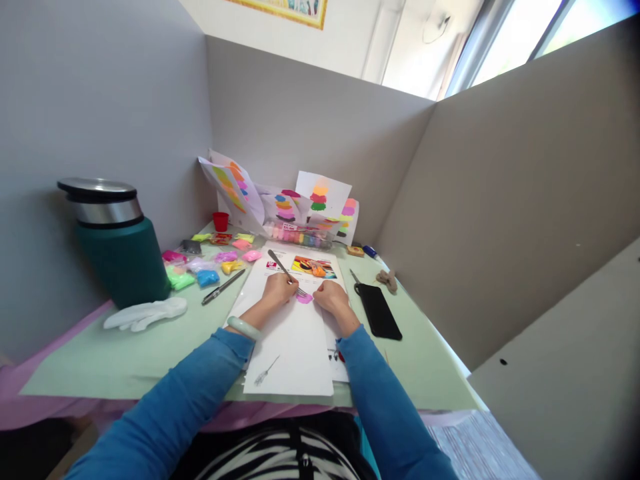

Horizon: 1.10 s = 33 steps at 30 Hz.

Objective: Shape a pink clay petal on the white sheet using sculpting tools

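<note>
On the green worktop (pixel 150 347), the left hand (pixel 279 289) grips a metal tool (pixel 285 270) at a pink clay blob (pixel 304 298) on paper (pixel 295 347). The right hand (pixel 330 297) is clenched beside the blob. Only that blob is laid down; most clay packets (pixel 207 267) lie unopened far left.

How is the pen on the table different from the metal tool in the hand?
The pen lies flat on the green mat, untouched; the metal tool is held tilted in the left hand. The pen looks dark; the tool is shiny silver. The tool's tip meets the pink clay; the pen touches no clay. Both are long and thin.
</note>
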Motion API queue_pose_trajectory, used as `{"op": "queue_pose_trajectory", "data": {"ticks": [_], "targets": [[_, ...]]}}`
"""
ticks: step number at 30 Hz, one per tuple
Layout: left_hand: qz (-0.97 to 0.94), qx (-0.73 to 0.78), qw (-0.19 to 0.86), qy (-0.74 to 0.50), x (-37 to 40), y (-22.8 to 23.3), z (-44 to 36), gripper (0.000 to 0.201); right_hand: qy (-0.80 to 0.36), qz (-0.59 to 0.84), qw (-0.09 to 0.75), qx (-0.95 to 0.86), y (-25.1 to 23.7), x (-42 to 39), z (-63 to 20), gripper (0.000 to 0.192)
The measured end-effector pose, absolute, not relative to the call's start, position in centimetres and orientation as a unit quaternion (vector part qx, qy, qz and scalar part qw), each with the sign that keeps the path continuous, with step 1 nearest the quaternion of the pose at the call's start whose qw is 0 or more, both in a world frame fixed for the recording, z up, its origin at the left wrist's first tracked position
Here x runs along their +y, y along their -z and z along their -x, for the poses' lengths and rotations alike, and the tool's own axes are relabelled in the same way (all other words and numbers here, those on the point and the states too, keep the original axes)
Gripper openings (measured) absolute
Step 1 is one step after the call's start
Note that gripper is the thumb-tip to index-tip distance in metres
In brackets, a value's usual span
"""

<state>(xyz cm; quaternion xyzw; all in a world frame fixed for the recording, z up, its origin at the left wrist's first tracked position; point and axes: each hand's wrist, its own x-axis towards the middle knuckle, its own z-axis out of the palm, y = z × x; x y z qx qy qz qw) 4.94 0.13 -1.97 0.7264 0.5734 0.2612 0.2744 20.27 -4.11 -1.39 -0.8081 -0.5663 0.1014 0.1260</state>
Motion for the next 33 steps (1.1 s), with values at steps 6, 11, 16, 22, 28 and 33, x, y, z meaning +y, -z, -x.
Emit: {"op": "queue_pose_trajectory", "data": {"ticks": [6,11,16,22,28,33], "targets": [[-0.722,0.581,0.272,-0.261,0.2,1.8,-4.5,0.025,-0.11,0.81,0.131,-0.561,1.1,-4.3,-20.2,0.019],[-0.712,0.595,0.27,-0.258,0.1,1.6,-4.2,0.025,-0.111,0.808,0.131,-0.563,1.2,-4.2,-20.3,0.02],[-0.714,0.596,0.26,-0.26,0.1,1.5,-3.7,0.023,-0.109,0.808,0.129,-0.565,1.3,-4.2,-20.4,0.022],[-0.705,0.597,0.261,-0.279,0.4,1.7,-3.8,0.024,-0.108,0.806,0.135,-0.566,1.3,-4.2,-20.4,0.021],[-0.722,0.582,0.271,-0.258,-0.1,1.4,-4.5,0.023,-0.107,0.809,0.131,-0.563,1.2,-4.3,-20.3,0.02],[-0.718,0.593,0.263,-0.253,-0.1,1.3,-3.9,0.023,-0.113,0.809,0.129,-0.563,1.0,-4.4,-20.2,0.02]]}}
